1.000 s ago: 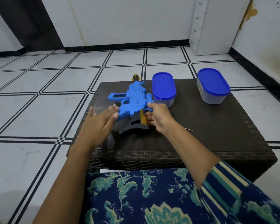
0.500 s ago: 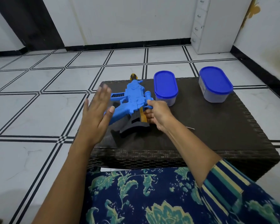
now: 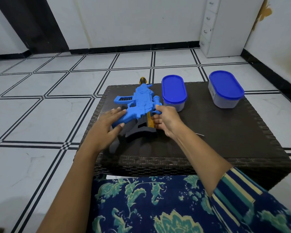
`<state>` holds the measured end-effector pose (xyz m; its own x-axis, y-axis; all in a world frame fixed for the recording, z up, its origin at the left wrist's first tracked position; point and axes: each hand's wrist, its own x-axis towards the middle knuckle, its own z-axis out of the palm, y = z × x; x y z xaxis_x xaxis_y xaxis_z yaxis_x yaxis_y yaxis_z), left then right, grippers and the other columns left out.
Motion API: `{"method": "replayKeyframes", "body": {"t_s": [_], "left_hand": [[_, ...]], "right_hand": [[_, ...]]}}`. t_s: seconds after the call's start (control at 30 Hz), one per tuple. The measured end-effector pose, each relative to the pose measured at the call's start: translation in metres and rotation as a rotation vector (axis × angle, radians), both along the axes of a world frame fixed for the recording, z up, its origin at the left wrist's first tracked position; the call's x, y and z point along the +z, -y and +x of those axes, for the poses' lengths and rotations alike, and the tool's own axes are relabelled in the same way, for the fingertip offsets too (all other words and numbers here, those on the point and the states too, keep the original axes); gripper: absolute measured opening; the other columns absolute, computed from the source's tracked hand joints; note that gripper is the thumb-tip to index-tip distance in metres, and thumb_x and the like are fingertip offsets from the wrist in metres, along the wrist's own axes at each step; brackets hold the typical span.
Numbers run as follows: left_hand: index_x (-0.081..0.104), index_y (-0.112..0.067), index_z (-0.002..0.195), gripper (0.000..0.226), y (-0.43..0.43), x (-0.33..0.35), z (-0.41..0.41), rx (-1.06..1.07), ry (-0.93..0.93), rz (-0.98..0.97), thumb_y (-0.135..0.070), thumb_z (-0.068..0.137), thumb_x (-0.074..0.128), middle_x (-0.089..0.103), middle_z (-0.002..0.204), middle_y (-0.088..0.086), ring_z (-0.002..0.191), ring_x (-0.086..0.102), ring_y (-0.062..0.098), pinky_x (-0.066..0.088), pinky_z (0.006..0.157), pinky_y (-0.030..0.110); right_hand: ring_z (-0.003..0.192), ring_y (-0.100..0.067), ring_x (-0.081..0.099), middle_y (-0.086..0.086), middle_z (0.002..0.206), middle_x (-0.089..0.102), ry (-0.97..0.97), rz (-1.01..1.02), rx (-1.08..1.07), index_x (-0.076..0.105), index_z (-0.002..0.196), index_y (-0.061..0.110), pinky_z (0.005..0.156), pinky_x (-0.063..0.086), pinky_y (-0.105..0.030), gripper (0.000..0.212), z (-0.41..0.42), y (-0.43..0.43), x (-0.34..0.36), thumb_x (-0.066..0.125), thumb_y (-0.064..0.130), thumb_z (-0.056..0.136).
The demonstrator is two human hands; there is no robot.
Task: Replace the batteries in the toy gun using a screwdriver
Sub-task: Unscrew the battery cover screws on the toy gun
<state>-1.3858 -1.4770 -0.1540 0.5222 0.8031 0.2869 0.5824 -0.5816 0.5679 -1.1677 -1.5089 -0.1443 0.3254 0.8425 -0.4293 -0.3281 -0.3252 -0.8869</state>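
A blue toy gun [image 3: 140, 105] with a grey stock and a yellow strip lies on the dark woven table [image 3: 225, 140], muzzle pointing away from me. My left hand [image 3: 106, 126] rests flat with straight fingers on the gun's blue grip on its left side. My right hand [image 3: 166, 120] grips the gun's right side, thumb on the blue scope and fingers curled under by the yellow strip. A thin metal shaft, possibly the screwdriver [image 3: 199, 134], lies on the table just right of my right wrist.
Two clear containers with blue lids stand at the back of the table, one [image 3: 174, 92] right beside the gun, the other [image 3: 225, 89] at the far right. The floor around is white tile. A white cabinet [image 3: 223, 26] stands at the back wall.
My left hand, which had lifted off the gun half a second ago, has come back down onto its left side. My right hand has kept its hold.
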Motion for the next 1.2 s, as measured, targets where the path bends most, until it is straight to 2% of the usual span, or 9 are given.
{"method": "replayKeyframes", "body": {"t_s": [0.27,0.4,0.53,0.77,0.87,1.0,1.07,1.13,1.2], "left_hand": [[0.042,-0.023,0.143,0.078,0.003,0.011,0.003,0.293,0.378,-0.148,-0.035,0.075,0.08,0.06,0.121,-0.003,0.11,0.057,0.01,0.048,0.09,0.021],[0.052,-0.016,0.136,0.088,0.001,0.014,0.005,0.278,0.623,-0.32,-0.036,0.06,0.09,0.065,0.125,0.001,0.114,0.062,0.011,0.05,0.1,0.037],[0.059,-0.011,0.127,0.077,0.004,0.018,0.01,0.263,0.766,-0.347,-0.02,0.058,0.092,0.068,0.118,0.004,0.111,0.065,0.015,0.05,0.1,0.044],[0.055,-0.023,0.129,0.082,0.011,0.034,0.037,0.231,1.095,-0.293,-0.013,0.055,0.089,0.066,0.116,0.003,0.114,0.061,0.02,0.045,0.102,0.054],[0.058,-0.018,0.126,0.076,0.013,0.039,0.046,0.206,1.096,-0.247,-0.005,0.058,0.089,0.064,0.122,0.014,0.116,0.06,0.024,0.049,0.098,0.051],[0.063,-0.01,0.121,0.065,0.014,0.049,0.054,0.111,0.914,-0.137,-0.004,0.061,0.087,0.068,0.113,0.007,0.106,0.066,0.018,0.055,0.091,0.039],[0.062,-0.012,0.124,0.066,0.014,0.051,0.059,0.057,0.745,-0.031,-0.01,0.063,0.088,0.067,0.117,0.004,0.108,0.065,0.015,0.054,0.093,0.036],[0.06,-0.013,0.128,0.07,0.014,0.051,0.064,0.006,0.586,0.044,-0.014,0.065,0.088,0.064,0.12,0.004,0.111,0.063,0.01,0.052,0.096,0.03],[0.056,-0.016,0.133,0.074,0.015,0.052,0.069,-0.049,0.469,0.09,-0.016,0.066,0.087,0.063,0.122,0.001,0.113,0.06,0.008,0.049,0.099,0.026]], "right_hand": [[0.09,-0.029,0.062,-0.019,0.099,0.064,-0.164,-0.01,0.104,0.052,0.118,0.006,0.086,0.053,-0.043,0.027,0.001,0.005,0.006,0.038,0.026,0.105],[0.089,-0.029,0.063,-0.019,0.099,0.064,-0.222,-0.026,0.114,0.054,0.114,0.005,0.086,0.054,-0.044,0.027,0.002,0.007,0.006,0.037,0.025,0.105],[0.08,-0.026,0.066,-0.02,0.106,0.065,-0.198,-0.072,0.138,0.049,0.126,0.006,0.065,0.058,-0.038,0.03,0.003,0.009,0.008,0.04,0.027,0.105],[0.058,-0.018,0.053,-0.009,0.071,0.055,0.25,-0.114,0.327,0.065,0.095,0.006,0.051,0.046,-0.027,0.017,-0.012,0.016,0.003,0.052,0.017,0.097],[0.061,-0.021,0.054,-0.01,0.069,0.055,0.411,-0.123,0.331,0.063,0.079,0.01,0.052,0.05,-0.027,0.019,-0.011,0.016,0.004,0.057,0.02,0.094],[0.06,-0.025,0.051,-0.018,0.064,0.05,0.59,-0.016,0.316,0.061,0.074,0.009,0.059,0.043,-0.038,0.028,-0.003,0.023,0.015,0.06,0.033,0.088],[0.051,-0.014,0.051,-0.025,0.063,0.052,0.364,0.013,0.345,0.064,0.085,0.003,0.05,0.041,-0.025,0.03,-0.002,0.029,0.023,0.055,0.029,0.096],[0.046,-0.006,0.059,-0.006,0.058,0.064,0.174,0.004,0.415,0.063,0.091,0.009,0.045,0.045,-0.017,0.031,0.0,0.032,0.026,0.045,0.031,0.102],[0.083,-0.018,0.073,-0.008,0.088,0.073,0.026,-0.004,0.445,0.065,0.105,0.006,0.079,0.059,-0.033,0.039,-0.002,0.031,0.023,0.038,0.035,0.103]]}}
